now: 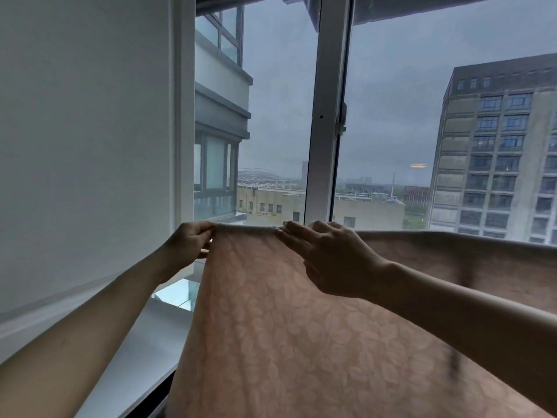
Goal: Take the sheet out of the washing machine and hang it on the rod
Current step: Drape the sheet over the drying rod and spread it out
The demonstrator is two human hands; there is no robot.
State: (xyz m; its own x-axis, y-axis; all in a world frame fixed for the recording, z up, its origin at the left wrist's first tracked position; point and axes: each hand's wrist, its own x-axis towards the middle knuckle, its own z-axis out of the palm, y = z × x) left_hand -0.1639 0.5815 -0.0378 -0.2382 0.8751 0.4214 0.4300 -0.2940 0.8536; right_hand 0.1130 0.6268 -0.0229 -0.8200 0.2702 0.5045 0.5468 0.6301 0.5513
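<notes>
A pale pink sheet [289,333] with a leaf pattern hangs draped over a rod in front of the window. The rod is almost fully covered; only a short wooden end [205,251] shows below my left hand. My left hand [190,242] pinches the sheet's left top corner at the rod. My right hand [325,254] lies on the top fold a little to the right, its fingers stretched out along the fold. The sheet runs on to the right edge of the view.
A white wall [84,146] stands at the left. A window frame post [325,116] rises behind the rod, with glass panes on both sides. A white sill [144,351] runs below at the left.
</notes>
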